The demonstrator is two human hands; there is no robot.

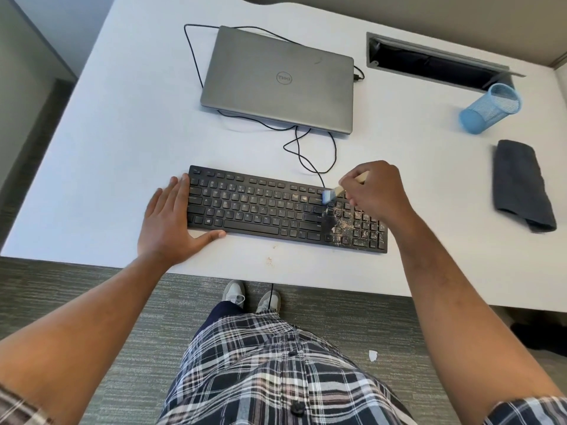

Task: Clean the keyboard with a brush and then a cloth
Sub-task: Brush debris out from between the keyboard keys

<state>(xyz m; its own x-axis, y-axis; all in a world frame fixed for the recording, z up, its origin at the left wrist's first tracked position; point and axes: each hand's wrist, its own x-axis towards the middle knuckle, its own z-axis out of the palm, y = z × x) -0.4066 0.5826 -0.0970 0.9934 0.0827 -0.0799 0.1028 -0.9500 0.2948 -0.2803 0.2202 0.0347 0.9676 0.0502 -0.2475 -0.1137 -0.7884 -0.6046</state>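
A black keyboard lies near the front edge of the white desk. Pale crumbs and dust cover its right end, around the number pad. My right hand grips a small brush with a light wooden handle; its bristles touch the keys just left of the number pad. My left hand lies flat with straight fingers against the keyboard's left end, the thumb along its front edge. A folded dark grey cloth rests on the desk to the right, apart from both hands.
A closed grey laptop sits behind the keyboard, with black cables looping between them. A blue mesh cup lies tipped at the right, near a cable slot. A few crumbs dot the desk's front edge.
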